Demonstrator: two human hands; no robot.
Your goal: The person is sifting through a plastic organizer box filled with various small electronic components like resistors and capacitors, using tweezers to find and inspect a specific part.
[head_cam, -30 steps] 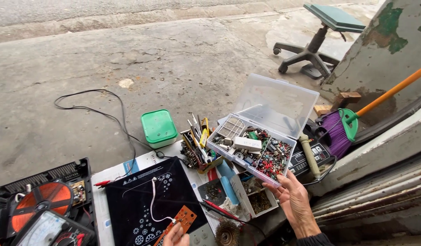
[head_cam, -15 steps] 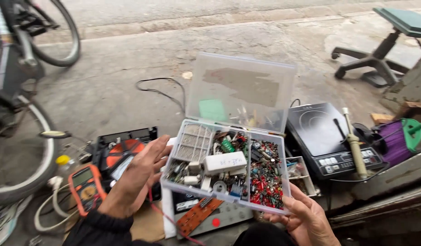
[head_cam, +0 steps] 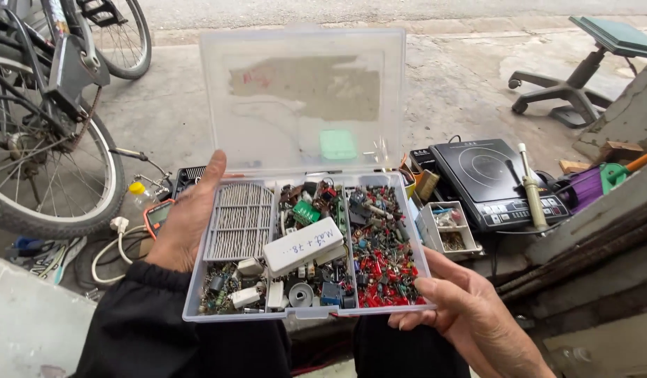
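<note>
A clear plastic parts box (head_cam: 197,294) with its lid (head_cam: 302,98) standing open is held up close in front of me. My left hand (head_cam: 187,217) grips its left side, thumb along the rim. My right hand (head_cam: 463,308) holds the front right corner, thumb on the edge. The compartments hold several small electronic parts: red components (head_cam: 383,276) at the right, a ribbed grey block (head_cam: 239,220) at the left, a small white box (head_cam: 302,245) in the middle.
A bicycle wheel (head_cam: 50,161) stands at the left. A black induction cooktop (head_cam: 495,178) with a soldering tool (head_cam: 530,185) on it lies at the right, next to a small tray (head_cam: 449,227). An office chair base (head_cam: 568,87) is at the far right. A multimeter (head_cam: 155,213) lies below left.
The box has come closer and fills more of the view. My left hand has moved from beside the box onto its left side. The view has turned left, showing the bicycle.
</note>
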